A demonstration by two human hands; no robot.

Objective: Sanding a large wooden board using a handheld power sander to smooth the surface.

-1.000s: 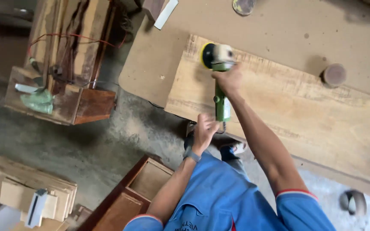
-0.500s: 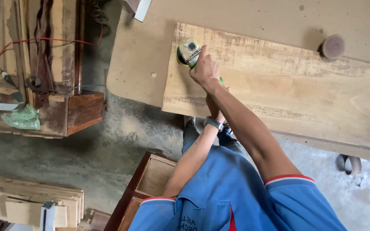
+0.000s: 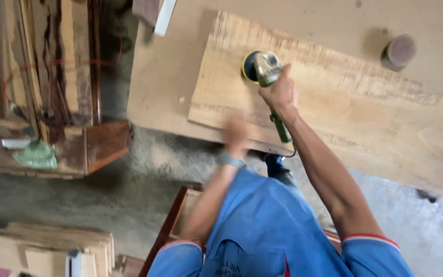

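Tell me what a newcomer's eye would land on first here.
First, the green angle grinder with its yellow-rimmed disc on the pale wooden plank, gripped near its head by the right hand. Next, the left hand, blurred, at the plank's near edge, apart from the tool. At upper right, a small round wooden block sits on the workbench.

One green sander [image 3: 267,69], one wooden plank [image 3: 344,118], one round wooden disc [image 3: 398,51] at two o'clock, two hands, one wristwatch [image 3: 230,160].
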